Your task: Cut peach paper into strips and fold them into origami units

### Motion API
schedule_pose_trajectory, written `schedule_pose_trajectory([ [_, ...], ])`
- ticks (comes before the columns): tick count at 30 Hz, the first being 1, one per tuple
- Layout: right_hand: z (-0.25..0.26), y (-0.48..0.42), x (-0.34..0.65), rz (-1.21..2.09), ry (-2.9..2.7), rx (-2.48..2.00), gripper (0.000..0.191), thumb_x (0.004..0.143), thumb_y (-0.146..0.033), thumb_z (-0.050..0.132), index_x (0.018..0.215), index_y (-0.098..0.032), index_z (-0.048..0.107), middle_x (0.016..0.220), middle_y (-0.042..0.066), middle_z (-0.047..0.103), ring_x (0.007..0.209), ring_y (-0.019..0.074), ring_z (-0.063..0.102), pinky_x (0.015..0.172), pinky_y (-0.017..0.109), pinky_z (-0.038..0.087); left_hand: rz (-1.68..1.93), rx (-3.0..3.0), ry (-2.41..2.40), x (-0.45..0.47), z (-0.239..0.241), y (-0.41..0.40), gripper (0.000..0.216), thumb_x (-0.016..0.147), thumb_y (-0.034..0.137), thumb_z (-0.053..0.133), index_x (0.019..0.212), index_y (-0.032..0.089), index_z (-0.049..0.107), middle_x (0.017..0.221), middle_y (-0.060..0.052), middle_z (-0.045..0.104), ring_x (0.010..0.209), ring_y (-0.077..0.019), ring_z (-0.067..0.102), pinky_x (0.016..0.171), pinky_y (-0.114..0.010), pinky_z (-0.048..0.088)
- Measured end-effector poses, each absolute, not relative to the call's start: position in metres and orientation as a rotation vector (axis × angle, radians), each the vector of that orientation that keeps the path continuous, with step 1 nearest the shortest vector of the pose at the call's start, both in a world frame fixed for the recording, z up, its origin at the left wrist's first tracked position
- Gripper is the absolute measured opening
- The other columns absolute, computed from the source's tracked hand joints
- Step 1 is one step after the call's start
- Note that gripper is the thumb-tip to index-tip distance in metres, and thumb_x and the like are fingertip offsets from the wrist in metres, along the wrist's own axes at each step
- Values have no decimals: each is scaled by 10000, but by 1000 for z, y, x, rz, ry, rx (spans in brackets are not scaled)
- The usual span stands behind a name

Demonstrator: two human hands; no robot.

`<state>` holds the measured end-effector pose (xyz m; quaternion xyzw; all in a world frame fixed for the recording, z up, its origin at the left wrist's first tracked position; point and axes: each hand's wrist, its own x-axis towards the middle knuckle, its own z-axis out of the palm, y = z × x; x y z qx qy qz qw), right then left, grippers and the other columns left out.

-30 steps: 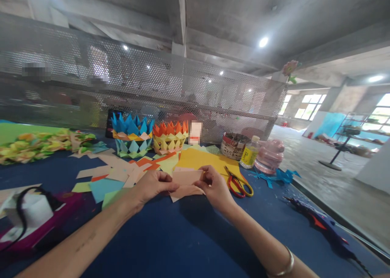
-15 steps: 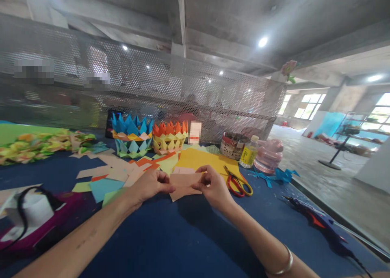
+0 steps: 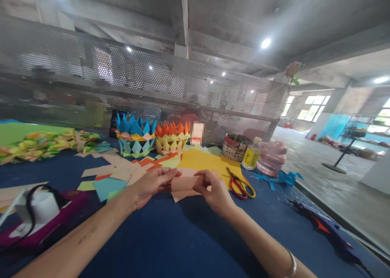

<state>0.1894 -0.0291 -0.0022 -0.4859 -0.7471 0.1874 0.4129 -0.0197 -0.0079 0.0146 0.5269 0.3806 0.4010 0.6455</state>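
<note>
Mid-frame, I have the paper [image 3: 186,183] pinched at its right end in the right grip [image 3: 217,192], probably to steady it; whether the left grip [image 3: 150,186] closes on its left edge, I can't tell. The table [image 3: 170,237] is blue, under a concrete ceiling [image 3: 231,22].

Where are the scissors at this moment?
In the head view, the scissors lie right of the right hand, near the bottle, partly on the yellow paper.

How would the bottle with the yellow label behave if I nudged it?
The bottle could tip, standing upright and taller than it is wide. Once down, it may roll, since it looks round. Its surface looks smooth, so perhaps slippery too.
</note>
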Motion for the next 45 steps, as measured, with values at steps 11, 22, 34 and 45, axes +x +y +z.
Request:
schedule_pose_trajectory([
  [11,5,-36,186,341,-1949,-1216,280,718,-123,614,980,-216,576,691,-20,563,678,124,521,646,232,403,779,1294,865,-18,11,-8,347,652,420,688,874,155,664,726,-16,646,620,-112,549,561,-209,422],
  [22,7,-40,185,350,-1960,-1176,292,727,-117,595,998,-221,562,673,-35,581,667,117,549,661,233,413,567,1544,756,-16,15,-18,298,684,323,614,943,179,639,822,-56,686,620,-139,610,535,-225,450],
  [34,14,-35,193,205,-1958,-1135,266,765,-112,543,1011,-214,540,775,16,627,783,160,564,727,286,428,733,1381,861,-20,5,-6,255,584,347,725,722,146,647,634,-23,661,504,-112,541,490,-214,391],
  [45,16,-59,174,-281,-2328,-1017,341,729,-167,627,1038,-310,603,1145,22,532,997,211,456,846,363,330,875,1371,887,-8,3,-14,277,591,342,706,763,130,657,671,-19,656,625,-152,580,583,-241,424],
])
